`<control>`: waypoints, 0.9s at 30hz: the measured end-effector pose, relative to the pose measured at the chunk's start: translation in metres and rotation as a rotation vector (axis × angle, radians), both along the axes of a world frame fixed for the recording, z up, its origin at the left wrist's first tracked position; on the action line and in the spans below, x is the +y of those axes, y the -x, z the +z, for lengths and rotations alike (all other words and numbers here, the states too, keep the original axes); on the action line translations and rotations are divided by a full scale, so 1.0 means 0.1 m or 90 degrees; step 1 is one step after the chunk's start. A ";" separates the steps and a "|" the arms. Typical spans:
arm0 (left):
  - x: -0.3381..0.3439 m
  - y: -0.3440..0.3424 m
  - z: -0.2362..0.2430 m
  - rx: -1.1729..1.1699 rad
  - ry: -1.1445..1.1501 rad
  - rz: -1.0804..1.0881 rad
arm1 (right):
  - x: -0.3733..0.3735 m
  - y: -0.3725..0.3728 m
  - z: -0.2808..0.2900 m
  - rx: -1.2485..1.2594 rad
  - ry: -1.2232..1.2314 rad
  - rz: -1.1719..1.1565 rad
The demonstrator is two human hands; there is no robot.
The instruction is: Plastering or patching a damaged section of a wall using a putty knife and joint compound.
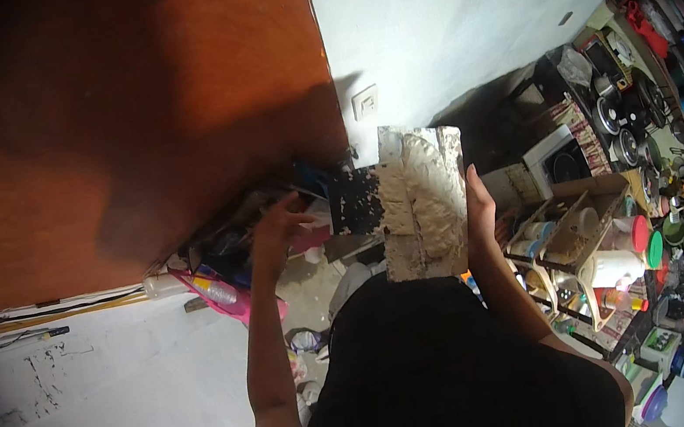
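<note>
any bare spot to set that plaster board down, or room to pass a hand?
Little. A bare floor patch lies between the pink basket and the board. Right of the right hand, the wooden rack and cookware crowd everything.

Plaster board between door and shelf.

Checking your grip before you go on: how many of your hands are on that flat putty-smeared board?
1. The right hand grips the grey plaster-smeared flat board at its right edge; the left hand is off it, reaching left.
</note>
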State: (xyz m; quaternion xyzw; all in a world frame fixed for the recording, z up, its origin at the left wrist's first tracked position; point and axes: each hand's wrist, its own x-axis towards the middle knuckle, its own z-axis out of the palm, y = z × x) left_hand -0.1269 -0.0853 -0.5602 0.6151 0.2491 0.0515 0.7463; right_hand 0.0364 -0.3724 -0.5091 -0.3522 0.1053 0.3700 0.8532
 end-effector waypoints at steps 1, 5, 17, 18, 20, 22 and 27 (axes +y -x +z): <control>0.04 0.13 -0.20 0.010 0.004 -0.006 | -0.03 0.03 0.01 -0.009 0.015 -0.010; -0.17 0.24 -0.18 0.117 -0.431 -0.264 | -0.07 0.07 0.01 0.012 0.022 -0.027; -0.60 -0.18 0.41 -0.083 0.123 0.038 | 0.02 0.22 0.24 0.044 0.087 0.027; -0.60 -0.18 0.44 -0.068 0.036 0.017 | 0.03 0.24 0.29 0.032 0.136 0.017; -0.54 -0.17 0.41 -0.049 0.043 0.013 | 0.03 0.27 0.25 0.033 0.153 0.014; -0.56 -0.21 0.47 -0.032 0.050 0.008 | 0.00 0.26 0.22 0.032 0.171 0.009; -0.57 -0.27 0.69 -0.041 0.029 -0.007 | 0.02 0.22 0.18 0.031 0.140 0.001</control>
